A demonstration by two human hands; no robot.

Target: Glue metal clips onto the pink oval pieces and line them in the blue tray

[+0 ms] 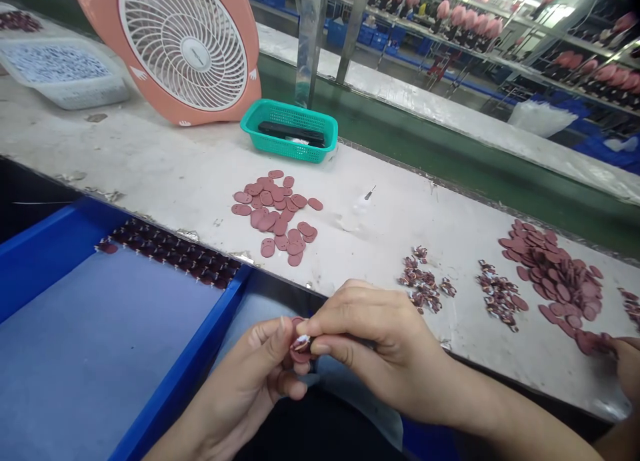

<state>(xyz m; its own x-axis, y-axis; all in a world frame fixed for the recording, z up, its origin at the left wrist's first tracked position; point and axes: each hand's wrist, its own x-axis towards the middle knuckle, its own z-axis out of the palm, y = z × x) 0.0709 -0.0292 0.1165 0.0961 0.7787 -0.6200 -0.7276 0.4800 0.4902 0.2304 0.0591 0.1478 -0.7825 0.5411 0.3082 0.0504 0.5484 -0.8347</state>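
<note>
My left hand (265,361) is closed, thumb and fingers pinching a reddish-brown oval disc (300,358) by its edge. My right hand (377,338) is closed too, its fingertips pinching a small dark-red figure piece (302,343) with white and orange parts against the disc. Fingers hide part of both pieces. Beyond my hands, a loose pile of similar oval discs (280,208) lies on the white bench, some showing small holes. Right of it is a cluster of small figure pieces (424,284).
At left, a blue bin (170,381) holds rows of dark assembled pieces (173,251). A green basket (290,152), an orange fan (253,41) and a white tub (95,91) stand behind. A needle-tipped bottle (363,203) is mid-bench. Another person's hand (627,364) touches discs (555,274) at right.
</note>
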